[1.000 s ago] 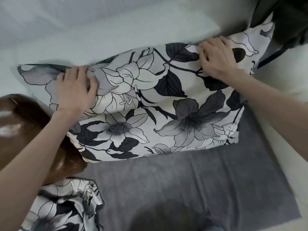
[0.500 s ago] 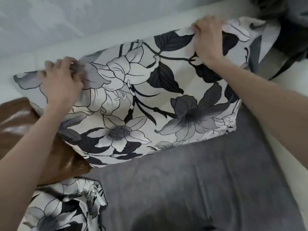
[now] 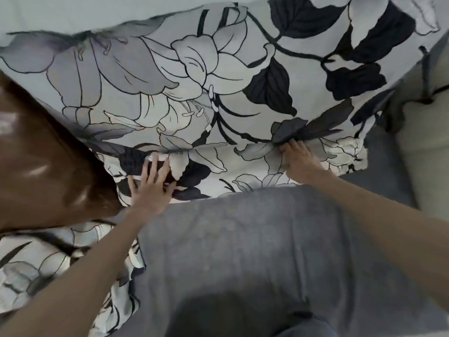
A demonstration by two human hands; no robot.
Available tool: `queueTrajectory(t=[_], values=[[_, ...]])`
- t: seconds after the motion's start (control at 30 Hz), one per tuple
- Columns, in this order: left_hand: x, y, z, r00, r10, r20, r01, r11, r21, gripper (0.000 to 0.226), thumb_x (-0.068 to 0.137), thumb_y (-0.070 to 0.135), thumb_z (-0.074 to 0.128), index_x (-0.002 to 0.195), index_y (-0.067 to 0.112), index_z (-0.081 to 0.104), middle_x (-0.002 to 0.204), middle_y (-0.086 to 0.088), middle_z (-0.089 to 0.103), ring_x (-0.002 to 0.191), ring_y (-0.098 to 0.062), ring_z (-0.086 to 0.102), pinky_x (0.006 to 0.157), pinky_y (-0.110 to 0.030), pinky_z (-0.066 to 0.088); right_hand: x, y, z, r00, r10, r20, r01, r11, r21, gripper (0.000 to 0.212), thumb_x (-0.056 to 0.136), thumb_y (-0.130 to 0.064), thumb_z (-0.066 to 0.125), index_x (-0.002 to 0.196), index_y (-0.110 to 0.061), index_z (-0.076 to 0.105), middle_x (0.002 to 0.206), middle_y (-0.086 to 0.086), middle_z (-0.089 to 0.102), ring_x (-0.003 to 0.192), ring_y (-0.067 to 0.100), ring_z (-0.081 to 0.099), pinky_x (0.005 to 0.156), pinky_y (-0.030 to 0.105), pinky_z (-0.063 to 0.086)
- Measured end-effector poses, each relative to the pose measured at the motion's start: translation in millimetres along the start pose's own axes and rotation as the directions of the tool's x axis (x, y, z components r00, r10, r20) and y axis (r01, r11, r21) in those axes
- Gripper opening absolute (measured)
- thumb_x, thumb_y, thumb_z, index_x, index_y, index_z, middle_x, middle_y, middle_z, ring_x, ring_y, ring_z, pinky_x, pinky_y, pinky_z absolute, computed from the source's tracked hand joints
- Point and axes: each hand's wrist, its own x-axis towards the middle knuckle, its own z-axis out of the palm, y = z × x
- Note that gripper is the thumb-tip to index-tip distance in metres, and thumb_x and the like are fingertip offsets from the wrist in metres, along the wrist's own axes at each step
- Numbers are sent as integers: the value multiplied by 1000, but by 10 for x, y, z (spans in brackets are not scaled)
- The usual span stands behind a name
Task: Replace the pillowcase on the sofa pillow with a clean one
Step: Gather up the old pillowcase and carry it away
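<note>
1. One floral sofa pillow [image 3: 194, 93] lies on the grey sofa seat [image 3: 243, 251]; no writing is legible.
2. Two hands: the left hand [image 3: 150, 188] presses flat, fingers spread, on its near edge; the right hand [image 3: 300, 160] pinches that edge.
3. One brown cushion [image 3: 43, 166] and one loose floral pillowcase [image 3: 36, 268] lie left.
4. Half a second earlier both hands gripped the pillow's far edge.
</note>
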Motion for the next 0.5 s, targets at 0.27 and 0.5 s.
queueTrajectory(t=[0.27, 0.5], values=[[-977, -138, 253, 872, 44, 487, 103, 957, -271, 62, 96, 13, 43, 152, 15, 17, 160, -6, 17, 142, -22, 30, 110, -29, 27, -894, -99, 408, 955, 46, 292, -46, 999, -6, 76, 86, -4, 49, 150, -13, 10, 160, 10, -1, 147, 28, 5, 116, 45, 21], [-2228, -629, 346, 894, -219, 392, 406, 766, -498, 46, 90, 8, 49, 135, 18, 52, 125, -13, 63, 115, -30, 58, 96, -37, 44, -1147, -1261, 604, 890, -93, 446, 0, 979, 204, 30, 87, 1, 53, 113, -4, 66, 116, 16, 66, 104, 28, 62, 75, 16, 40]])
